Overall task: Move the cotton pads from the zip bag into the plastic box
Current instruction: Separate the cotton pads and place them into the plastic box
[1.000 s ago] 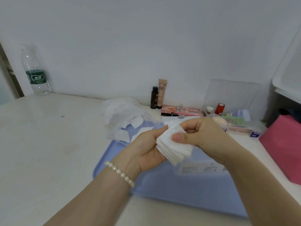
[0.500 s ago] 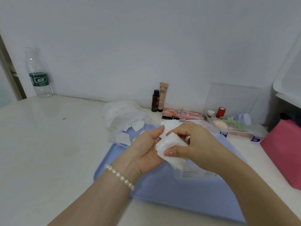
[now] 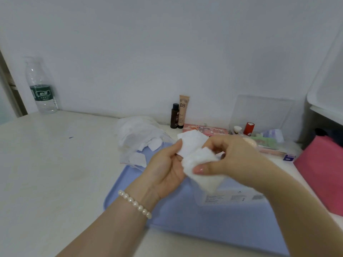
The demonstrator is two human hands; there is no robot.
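Evenly lit, soft and diffuse, source not visible; only faint shadows on the desk (image 3: 55,164) under the forearms. Motion blur on right hand (image 3: 228,160) and cotton pads (image 3: 202,167); label print on plastic box (image 3: 232,197) unreadable. Wide-angle bowing toward frame edges, water bottle (image 3: 41,86) leaning at the far left corner; no harsh glare.

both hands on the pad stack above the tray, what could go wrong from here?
1. The cotton pads look fanned and loosely pinched between the left hand and right hand; a few may slip onto the blue tray rather than into the plastic box.
2. The box sits mostly hidden beneath the right hand, so lowering the stack may catch its rim.
3. The zip bag lies open with pads near its mouth; a brush from the left arm could spill them.
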